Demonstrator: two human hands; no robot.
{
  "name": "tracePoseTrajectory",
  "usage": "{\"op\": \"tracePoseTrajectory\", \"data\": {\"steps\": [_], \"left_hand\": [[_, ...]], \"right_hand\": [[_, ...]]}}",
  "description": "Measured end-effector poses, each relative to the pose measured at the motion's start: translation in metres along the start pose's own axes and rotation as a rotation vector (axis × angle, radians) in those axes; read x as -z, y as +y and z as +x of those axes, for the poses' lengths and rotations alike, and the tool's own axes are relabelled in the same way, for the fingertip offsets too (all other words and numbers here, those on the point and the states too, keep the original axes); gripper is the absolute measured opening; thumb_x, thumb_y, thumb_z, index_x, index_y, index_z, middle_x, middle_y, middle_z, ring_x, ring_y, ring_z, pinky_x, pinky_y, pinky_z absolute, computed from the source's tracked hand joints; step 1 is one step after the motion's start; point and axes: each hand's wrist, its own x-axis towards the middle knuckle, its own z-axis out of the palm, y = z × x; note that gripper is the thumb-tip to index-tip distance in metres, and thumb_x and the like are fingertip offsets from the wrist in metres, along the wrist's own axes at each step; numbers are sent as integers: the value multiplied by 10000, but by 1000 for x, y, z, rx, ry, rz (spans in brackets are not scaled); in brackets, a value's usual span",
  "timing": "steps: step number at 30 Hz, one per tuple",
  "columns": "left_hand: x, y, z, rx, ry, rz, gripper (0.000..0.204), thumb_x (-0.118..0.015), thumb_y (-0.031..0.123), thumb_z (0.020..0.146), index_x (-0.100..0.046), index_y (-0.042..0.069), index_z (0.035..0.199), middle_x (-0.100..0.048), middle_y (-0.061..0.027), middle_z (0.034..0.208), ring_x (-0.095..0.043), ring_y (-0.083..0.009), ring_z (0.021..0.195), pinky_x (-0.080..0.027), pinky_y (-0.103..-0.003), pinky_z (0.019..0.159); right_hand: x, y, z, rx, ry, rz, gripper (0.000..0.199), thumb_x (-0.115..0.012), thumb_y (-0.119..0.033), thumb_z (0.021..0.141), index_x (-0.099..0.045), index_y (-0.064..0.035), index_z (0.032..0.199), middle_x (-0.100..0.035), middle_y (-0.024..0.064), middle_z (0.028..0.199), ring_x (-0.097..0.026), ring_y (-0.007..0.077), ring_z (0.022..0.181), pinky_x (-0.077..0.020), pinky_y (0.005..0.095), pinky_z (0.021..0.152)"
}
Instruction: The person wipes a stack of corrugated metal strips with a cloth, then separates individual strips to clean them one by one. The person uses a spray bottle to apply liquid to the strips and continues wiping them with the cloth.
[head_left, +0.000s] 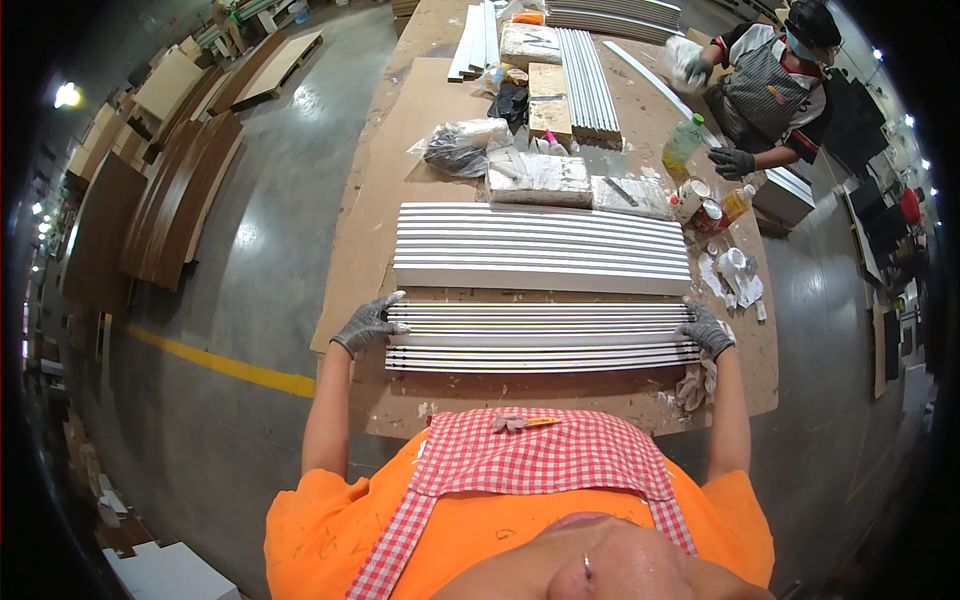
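Observation:
A near row of long white slats [540,338] lies side by side across the brown work table, with dark gaps between the strips. My left hand [368,325], in a grey glove with whitish fingertips, grips the left end of this row. At the opposite end, my right hand [708,328], gloved alike, has its fingers and thumb on the slats' ends. Both hands are level with the upper part of the row. Just beyond lies a second block of white slats [540,248], parallel to the first and apart from my hands.
White-smeared blocks [540,178] and a plastic bag [465,148] stand behind the slats. Right of them are a green-capped bottle [683,143], cans [690,198] and crumpled rags [738,275]. A co-worker [775,90] handles a long white strip at the far right. Brown panels [180,200] lean at left.

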Motion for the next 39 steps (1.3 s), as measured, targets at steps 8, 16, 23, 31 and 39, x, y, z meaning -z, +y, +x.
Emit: {"op": "tracePoseTrajectory", "data": {"steps": [8, 16, 23, 31, 39], "left_hand": [[1, -47, 14, -196, 20, 379, 950, -871, 283, 544, -420, 15, 1335, -543, -136, 1250, -514, -257, 1147, -398, -313, 997], [-5, -28, 8, -273, 176, 597, 776, -873, 333, 483, -569, 77, 1150, -595, -138, 1092, -556, -298, 1035, -431, -379, 947], [5, -30, 5, -308, 219, 558, 744, -862, 286, 506, -551, 101, 1156, -586, -110, 1104, -534, -301, 1053, -417, -376, 947], [-2, -49, 3, -257, 182, 8, 907, -872, 258, 579, -428, 35, 1337, -549, -124, 1240, -571, -206, 1081, -484, -345, 911], [7, -48, 5, -38, 397, -160, 548, -768, 327, 728, -600, -2, 1132, -646, -79, 949, -570, -113, 715, -478, -290, 567]], "right_hand": [[2, -10, -3, 143, 42, -53, 909, -844, -280, 554, -432, -11, 1317, -479, 162, 1329, -447, 296, 1234, -349, 364, 1047], [17, -60, -12, 118, 39, -281, 771, -850, -199, 429, -556, -46, 1125, -584, 156, 1089, -538, 323, 1066, -432, 377, 942], [3, -68, -15, 140, 140, -299, 719, -834, -200, 492, -565, -83, 1149, -573, 143, 1096, -541, 313, 1055, -433, 379, 947], [-18, -21, -1, 56, 93, -28, 862, -834, -183, 490, -478, -108, 1272, -545, 145, 1212, -517, 297, 1133, -414, 337, 985], [17, -49, -2, -116, -12, 311, 933, -824, -420, 620, -395, -60, 1366, -439, 146, 1360, -406, 269, 1263, -348, 335, 1038]]}}
